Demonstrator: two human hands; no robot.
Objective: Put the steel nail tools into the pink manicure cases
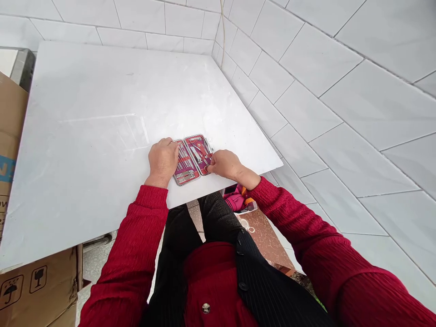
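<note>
A manicure set case lies opened flat on the white tabletop near its front edge. Its purple and red lining holds several metal tools, with a nail clipper at the bottom of the left half. My left hand grips the case's left edge, fingers curled over it. At the right half, my right hand has its thumb and fingers pinched together by the lower right corner, close to some slim metal tools. Whatever sits between those fingertips is hidden.
The white table meets tiled walls at the back and right. Cardboard boxes stand at the left, beside and below the table. Under its right edge are a pink item and a brown patterned surface.
</note>
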